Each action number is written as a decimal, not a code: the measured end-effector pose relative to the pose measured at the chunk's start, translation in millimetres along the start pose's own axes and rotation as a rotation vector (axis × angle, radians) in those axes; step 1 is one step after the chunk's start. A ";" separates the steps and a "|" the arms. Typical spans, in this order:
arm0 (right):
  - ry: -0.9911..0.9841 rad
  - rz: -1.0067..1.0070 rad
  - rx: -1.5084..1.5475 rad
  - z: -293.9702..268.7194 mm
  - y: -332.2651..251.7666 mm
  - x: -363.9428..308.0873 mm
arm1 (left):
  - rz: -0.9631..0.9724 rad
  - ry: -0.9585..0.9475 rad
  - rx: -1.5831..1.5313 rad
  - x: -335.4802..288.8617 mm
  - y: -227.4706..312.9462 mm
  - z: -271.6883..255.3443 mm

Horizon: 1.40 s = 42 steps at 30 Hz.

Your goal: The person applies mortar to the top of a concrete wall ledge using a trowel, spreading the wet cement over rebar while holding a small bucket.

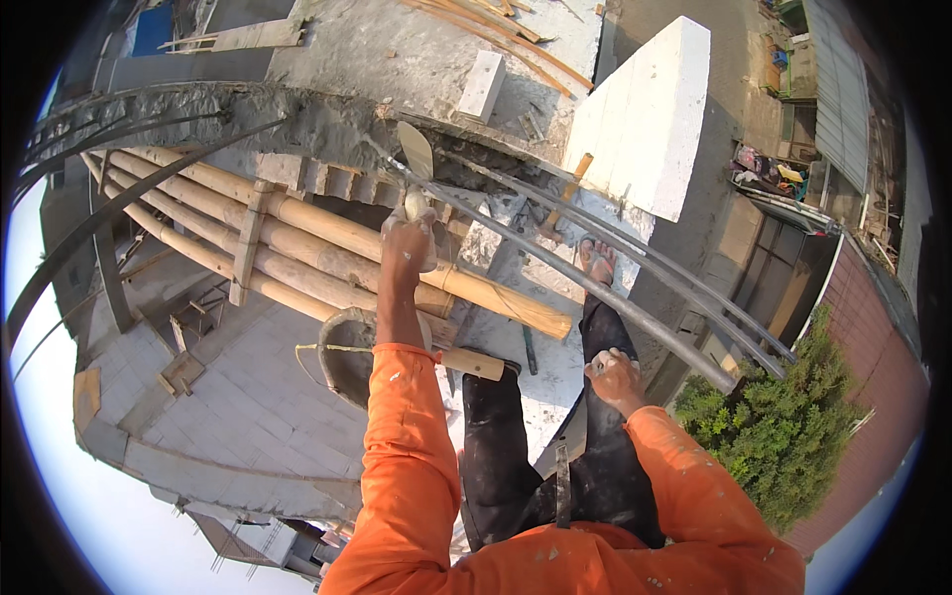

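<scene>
Beyond left hand (408, 238), trowel blade (416, 151), handle gripped; right hand (615, 382) curled on leg (617, 466)

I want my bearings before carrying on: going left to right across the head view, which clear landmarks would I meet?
Short wooden crosspiece → left hand, gripping a trowel → right hand, resting near the knee → green tree.

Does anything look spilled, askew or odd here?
Yes: pale specks spatter the orange sleeves, looking like splashed material, and beyond the trowel in the left hand, loose wood strips lie untidily across the slab.
</scene>
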State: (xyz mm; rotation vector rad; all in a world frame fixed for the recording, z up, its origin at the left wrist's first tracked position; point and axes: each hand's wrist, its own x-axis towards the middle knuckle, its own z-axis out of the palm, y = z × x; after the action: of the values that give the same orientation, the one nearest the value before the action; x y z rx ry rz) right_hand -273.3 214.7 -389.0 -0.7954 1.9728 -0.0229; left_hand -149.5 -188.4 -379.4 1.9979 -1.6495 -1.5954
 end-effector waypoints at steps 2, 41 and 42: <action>0.009 0.029 -0.020 1.2 -2.8 0.2 | -0.019 0.000 0.130 -10.7 26.6 -4.7; -0.051 0.095 0.014 -2.1 -19.3 3.1 | -0.579 -0.231 -1.131 -10.8 -0.7 -0.8; -0.042 0.084 0.017 -5.1 -20.8 1.6 | -0.596 -0.249 -1.174 -12.7 0.9 -5.5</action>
State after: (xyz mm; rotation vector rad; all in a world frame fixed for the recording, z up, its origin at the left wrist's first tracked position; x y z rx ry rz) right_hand -267.1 196.0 -380.6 -0.6961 1.9622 0.0263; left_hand -144.3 -181.8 -368.4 1.6209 0.1012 -2.2341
